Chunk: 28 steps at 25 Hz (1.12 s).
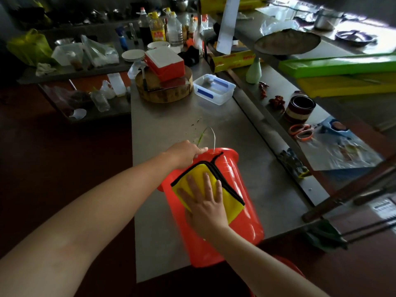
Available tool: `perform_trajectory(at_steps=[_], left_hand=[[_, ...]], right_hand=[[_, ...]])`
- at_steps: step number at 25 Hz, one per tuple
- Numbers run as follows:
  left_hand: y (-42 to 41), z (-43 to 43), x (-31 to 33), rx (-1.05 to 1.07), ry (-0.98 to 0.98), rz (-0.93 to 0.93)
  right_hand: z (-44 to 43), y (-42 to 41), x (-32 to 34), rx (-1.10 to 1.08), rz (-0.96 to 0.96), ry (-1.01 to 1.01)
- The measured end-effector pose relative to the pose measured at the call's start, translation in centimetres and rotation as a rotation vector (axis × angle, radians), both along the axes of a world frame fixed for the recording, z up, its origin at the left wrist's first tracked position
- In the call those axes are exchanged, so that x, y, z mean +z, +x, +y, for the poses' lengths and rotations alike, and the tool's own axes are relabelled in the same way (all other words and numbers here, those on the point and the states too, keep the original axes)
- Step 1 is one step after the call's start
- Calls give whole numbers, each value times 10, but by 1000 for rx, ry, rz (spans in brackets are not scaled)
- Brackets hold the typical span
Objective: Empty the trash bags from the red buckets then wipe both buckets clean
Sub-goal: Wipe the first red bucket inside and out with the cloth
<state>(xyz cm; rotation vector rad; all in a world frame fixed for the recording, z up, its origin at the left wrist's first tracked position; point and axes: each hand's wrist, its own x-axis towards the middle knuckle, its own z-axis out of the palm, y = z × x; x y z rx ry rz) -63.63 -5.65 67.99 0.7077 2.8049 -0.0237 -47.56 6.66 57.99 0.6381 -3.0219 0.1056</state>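
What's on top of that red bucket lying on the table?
A yellow cloth lies on the red bucket, with the right hand pressing flat on it. The left hand grips the rim. The surface under the cloth is hidden.

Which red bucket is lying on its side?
The bucket on the table, under the yellow cloth; the second bucket barely shows below the table.

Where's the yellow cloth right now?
In the head view, lower centre: the yellow cloth lies on the side of the red bucket, pressed under the right hand.
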Motion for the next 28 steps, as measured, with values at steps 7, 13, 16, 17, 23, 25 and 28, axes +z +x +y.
perform_trajectory(at_steps=[7, 13, 16, 17, 23, 25, 28], left_hand=[[6, -4, -8, 52, 25, 51], [7, -2, -12, 56, 4, 94], [6, -1, -11, 40, -25, 113], [7, -1, -11, 44, -27, 116], [8, 4, -6, 20, -13, 129], [9, 2, -6, 23, 3, 122], [11, -2, -8, 27, 9, 125]], right_hand=[[72, -28, -1, -259, -114, -236], [109, -50, 0, -498, -459, -537], [86, -32, 2, -456, -337, -398], [76, -23, 2, -421, -268, -332], [2, 15, -1, -29, -32, 47], [-8, 16, -2, 17, -32, 83], [2, 16, -1, -2, -11, 1]])
